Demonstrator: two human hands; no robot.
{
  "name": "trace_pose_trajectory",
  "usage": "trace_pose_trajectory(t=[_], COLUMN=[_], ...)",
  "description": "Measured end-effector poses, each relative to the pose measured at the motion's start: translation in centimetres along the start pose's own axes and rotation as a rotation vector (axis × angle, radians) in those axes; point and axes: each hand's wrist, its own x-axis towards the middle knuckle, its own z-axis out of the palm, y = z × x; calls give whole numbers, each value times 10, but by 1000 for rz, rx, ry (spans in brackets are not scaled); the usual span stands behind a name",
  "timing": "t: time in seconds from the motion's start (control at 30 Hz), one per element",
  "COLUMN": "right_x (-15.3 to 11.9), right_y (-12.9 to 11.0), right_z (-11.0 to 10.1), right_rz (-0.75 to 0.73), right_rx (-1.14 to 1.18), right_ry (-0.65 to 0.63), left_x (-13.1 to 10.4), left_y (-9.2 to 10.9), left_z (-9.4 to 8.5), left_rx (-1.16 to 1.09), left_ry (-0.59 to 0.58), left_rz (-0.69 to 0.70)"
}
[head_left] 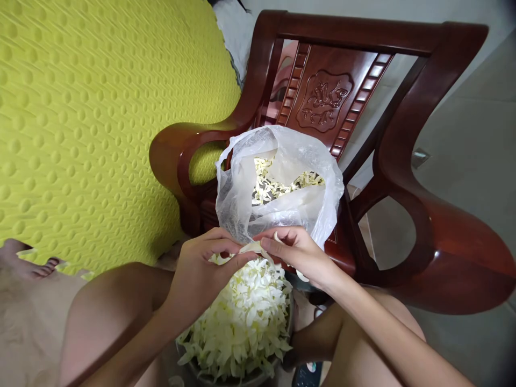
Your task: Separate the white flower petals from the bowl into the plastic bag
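Fingers [238, 262] of both hands [203, 269] [302, 253] pinching smooth pale petal [253, 248], mounded blossoms [248, 306], crinkled plastic bag [237, 199]

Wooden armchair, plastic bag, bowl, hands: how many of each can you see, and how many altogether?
Wooden armchair: 1
Plastic bag: 1
Bowl: 1
Hands (left hand, right hand): 2
Total: 5

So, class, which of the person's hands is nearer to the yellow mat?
The left hand. It is just right of the yellow mat in the picture; the right hand is farther right, beyond the left one.
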Motion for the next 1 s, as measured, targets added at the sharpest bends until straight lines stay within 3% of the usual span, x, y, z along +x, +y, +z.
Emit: trace_pose_trajectory(t=[0.1,0.2,0.33,0.47,0.53,0.67,0.73,0.87,1.0], right_x=[-2,-4,-5,-7,-9,-16,-17,-15,-10], right_y=[0,-1,-6,-10,-9,1,8,14,10], right_z=[0,-2,-16,-41,-48,-42,-35,-24,-12], right_rz=[-37,-81,-96,-139,-132,-63,-56,-15,-9], right_rx=[-26,-48,111,229,124,-284,-401,-275,-65], right_ry=[-7,41,245,416,390,134,98,128,130], left_x=[1,3,6,10,12,17,18,19,11], left_y=[3,4,0,-9,-14,-28,-33,-24,-2], left_z=[3,4,-2,-13,-19,-31,-35,-29,-2], left_rx=[5,-36,-70,149,296,398,370,156,-105], left_ry=[64,46,-12,-43,-116,-394,-429,-368,-431], left_rz=[6,-31,-153,-262,-272,-216,-182,-210,-244])
